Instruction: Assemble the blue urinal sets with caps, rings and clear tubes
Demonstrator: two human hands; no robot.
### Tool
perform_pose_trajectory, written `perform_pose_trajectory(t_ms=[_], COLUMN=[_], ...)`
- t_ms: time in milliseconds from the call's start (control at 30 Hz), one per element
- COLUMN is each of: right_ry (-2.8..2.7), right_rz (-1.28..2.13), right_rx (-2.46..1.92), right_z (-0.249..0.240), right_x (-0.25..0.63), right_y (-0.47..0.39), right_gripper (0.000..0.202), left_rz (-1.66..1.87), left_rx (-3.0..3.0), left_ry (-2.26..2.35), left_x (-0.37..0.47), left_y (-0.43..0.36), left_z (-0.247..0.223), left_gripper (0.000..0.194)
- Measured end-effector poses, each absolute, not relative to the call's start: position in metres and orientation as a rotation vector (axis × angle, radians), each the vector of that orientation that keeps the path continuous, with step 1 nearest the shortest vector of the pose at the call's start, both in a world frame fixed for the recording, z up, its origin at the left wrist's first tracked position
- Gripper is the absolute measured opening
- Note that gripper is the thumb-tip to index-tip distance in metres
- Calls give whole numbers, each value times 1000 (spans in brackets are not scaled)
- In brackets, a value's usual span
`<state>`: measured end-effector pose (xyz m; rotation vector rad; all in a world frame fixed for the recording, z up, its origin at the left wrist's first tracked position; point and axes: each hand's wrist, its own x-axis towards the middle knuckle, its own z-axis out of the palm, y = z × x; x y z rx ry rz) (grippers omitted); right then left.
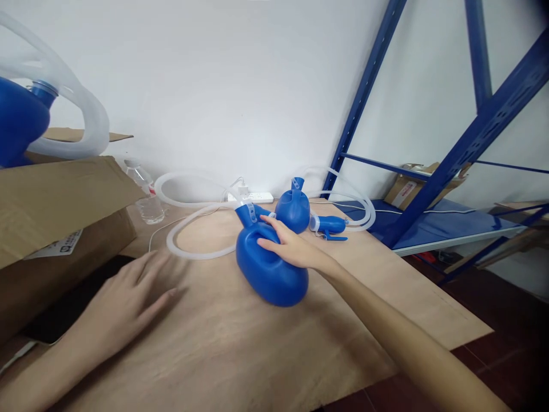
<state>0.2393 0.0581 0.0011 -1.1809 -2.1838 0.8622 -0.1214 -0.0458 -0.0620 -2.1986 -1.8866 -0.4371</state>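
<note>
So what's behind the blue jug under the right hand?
A second blue jug and, by the wall, a white power strip. A blue part shows past the front jug; that jug and the right hand cover the rest.

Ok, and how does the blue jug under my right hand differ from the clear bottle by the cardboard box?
The blue jug is opaque; the clear bottle is see-through. The jug is broad and rounded, the bottle slimmer. Your right hand is on the jug, not the bottle. Both rest on the tabletop.

The brown desk (206, 337) carries a blue jug (272, 283) under the right grip (286, 246), a second jug (293, 212) beyond, a clear bottle (150, 209) past the left grip (124, 297).
</note>
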Motion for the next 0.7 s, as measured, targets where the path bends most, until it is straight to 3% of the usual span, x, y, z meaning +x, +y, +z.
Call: perform_pose_trajectory(t_ms=[133,267,333,500,700], right_ry=[-1954,-1927,-1951,-2056,-2048], right_rz=[1003,268,64,216,311], right_rx=[-1099,-1556,-1805,-1881,-1812], right_z=[1,-2,-9,-26,-32], right_x=[226,269,299,338,357], right_y=[92,141,159,175,173], right_gripper=[82,80,80,86,84], left_rz=[-552,-716,-754,-743,-665], left_rx=[-2428,-2642,-2721,-2753,-2789], left_ry=[-1711,-1748,-1793,-1854,-1798], left_x=[-81,-48,-35,-17,-23], left_y=[-23,-4,1,12,28], left_z=[-61,-67,-74,-90,-87], left_gripper=[86,112,123,134,128])
